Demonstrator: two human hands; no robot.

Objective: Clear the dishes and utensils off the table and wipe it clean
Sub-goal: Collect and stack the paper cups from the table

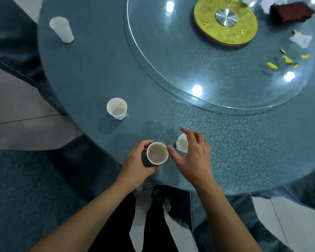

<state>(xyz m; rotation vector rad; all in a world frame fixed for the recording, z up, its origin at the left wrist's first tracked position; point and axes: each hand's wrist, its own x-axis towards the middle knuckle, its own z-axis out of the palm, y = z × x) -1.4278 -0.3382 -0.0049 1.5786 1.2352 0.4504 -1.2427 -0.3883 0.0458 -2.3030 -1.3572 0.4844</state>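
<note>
From where I stand, the left hand (137, 163) has its fingers curled round a paper cup (157, 153) at the near edge of the round table (225, 146), holding it upright with some pale liquid inside. The right hand (193, 153) hovers with fingers spread and loose, gripping nothing, over a second cup (182, 144) standing just beyond and right of the held one.

To gather these well, I'd say the right hand should close on the second cup low on its wall and keep it level (thin cups like these probably buckle and slop if squeezed). Tipping one into the other before nesting them seems the tidy way.

Two more cups wait farther left of the held cup: one upright (116, 108), one farthest off (61, 29). Far beyond it, on the glass turntable (153, 57), lie yellow scraps (287, 60), crumpled paper (300, 39) and a dark red cloth (291, 12).

The right hand covers much of the second cup, so how full it is I can't tell. The cloth and the white bits beside it are cut off at the top edge.
</note>
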